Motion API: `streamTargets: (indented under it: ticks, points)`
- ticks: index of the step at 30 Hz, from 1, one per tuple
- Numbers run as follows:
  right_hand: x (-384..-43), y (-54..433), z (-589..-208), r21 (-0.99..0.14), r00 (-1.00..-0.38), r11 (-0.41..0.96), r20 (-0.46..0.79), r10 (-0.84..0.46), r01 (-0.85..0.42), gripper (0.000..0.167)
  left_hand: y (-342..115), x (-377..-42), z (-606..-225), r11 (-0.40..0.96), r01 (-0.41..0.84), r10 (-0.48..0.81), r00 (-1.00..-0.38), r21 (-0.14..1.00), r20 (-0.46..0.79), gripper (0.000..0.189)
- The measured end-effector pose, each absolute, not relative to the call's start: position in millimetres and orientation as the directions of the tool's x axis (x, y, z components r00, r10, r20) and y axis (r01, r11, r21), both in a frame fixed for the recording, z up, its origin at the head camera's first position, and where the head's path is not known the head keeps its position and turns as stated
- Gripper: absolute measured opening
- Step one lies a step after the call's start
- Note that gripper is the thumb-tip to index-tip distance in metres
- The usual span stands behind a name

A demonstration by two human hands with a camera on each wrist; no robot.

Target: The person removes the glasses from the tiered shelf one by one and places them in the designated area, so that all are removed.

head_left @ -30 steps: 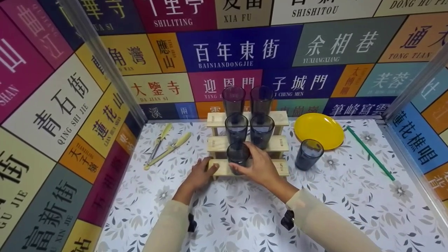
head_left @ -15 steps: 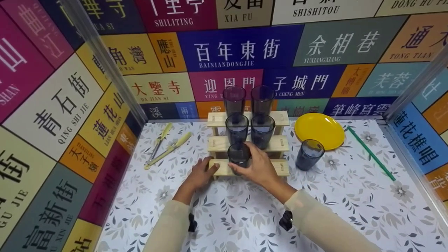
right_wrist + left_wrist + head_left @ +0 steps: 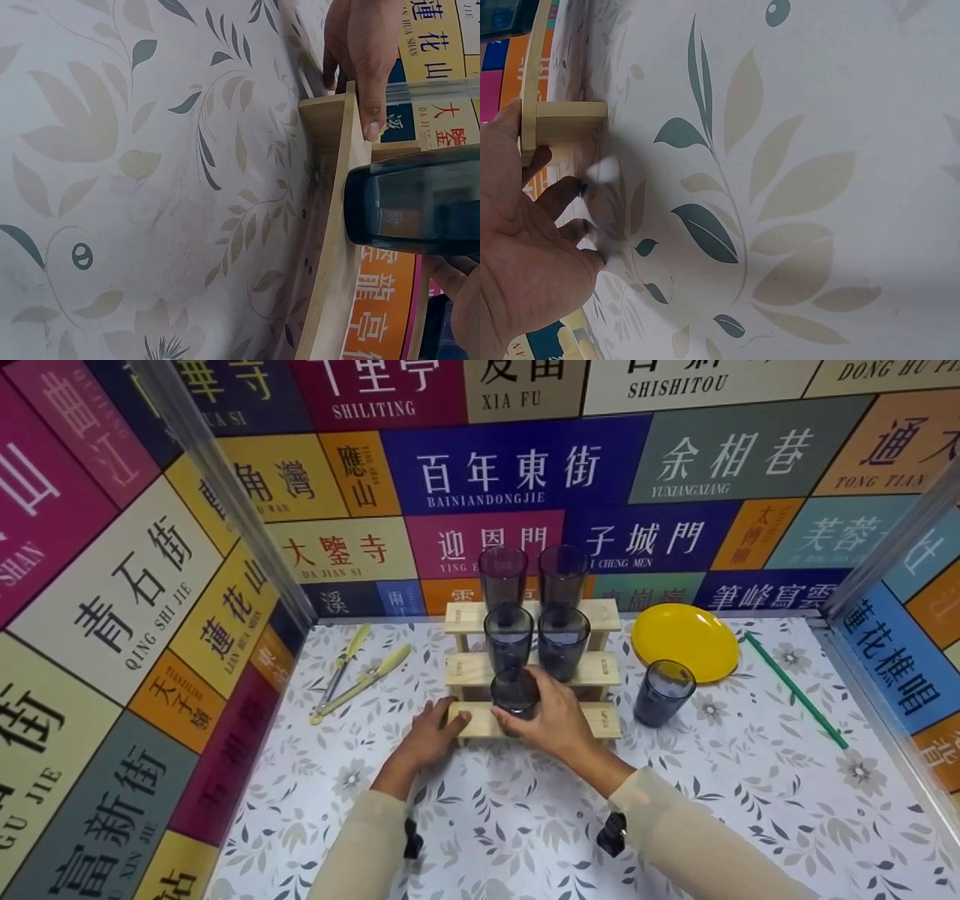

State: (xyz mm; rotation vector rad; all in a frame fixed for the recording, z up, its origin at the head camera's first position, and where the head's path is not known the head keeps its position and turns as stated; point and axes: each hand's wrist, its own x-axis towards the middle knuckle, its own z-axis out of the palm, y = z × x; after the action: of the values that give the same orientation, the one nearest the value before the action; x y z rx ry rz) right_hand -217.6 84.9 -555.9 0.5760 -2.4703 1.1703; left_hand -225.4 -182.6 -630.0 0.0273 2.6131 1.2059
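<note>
A three-step wooden rack (image 3: 600,721) stands near the back wall. My right hand (image 3: 556,718) holds a dark tinted glass (image 3: 514,691), thumb in front and fingers at its right side. The right wrist view shows this glass (image 3: 412,204) upright with its base on the lowest step. My left hand (image 3: 433,733) grips that step's left end, thumb on top; in the left wrist view its fingers (image 3: 559,196) reach below the board. Two more glasses (image 3: 508,639) stand on the middle step and two glasses (image 3: 563,579) on the top one.
Another dark glass (image 3: 664,694) stands on the table right of the rack. Behind it lies a yellow plate (image 3: 684,641), then a green stick (image 3: 795,688) farther right. Tongs with pale yellow ends (image 3: 364,679) lie on the left. Printed panels (image 3: 517,465) enclose the table's back and sides.
The held glass has shifted very slightly to the right on the lowest step, my right hand with it. My left hand keeps its grip on the rack.
</note>
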Motion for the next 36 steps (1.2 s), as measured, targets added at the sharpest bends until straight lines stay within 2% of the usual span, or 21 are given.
streamTargets:
  ticks: [5,15,23,36]
  points:
    - [-217,90,-555,-0.624,-0.84,0.586,0.501,-0.207,-0.517,0.075,-183,-225,-630,0.638,-0.074,0.142,-0.967,0.767,-0.211,0.082]
    - [-217,100,-548,-0.59,-0.814,0.592,0.537,-0.219,-0.549,0.083,-180,-223,-624,0.656,-0.116,0.111,-0.962,0.746,-0.248,0.065]
    - [-217,112,-544,-0.589,-0.804,0.575,0.546,-0.234,-0.568,0.082,-179,-223,-625,0.649,-0.148,0.097,-0.956,0.746,-0.275,0.069]
    - [-215,137,-536,-0.593,-0.809,0.569,0.527,-0.26,-0.57,0.083,-179,-223,-625,0.652,-0.133,0.117,-0.955,0.746,-0.273,0.069]
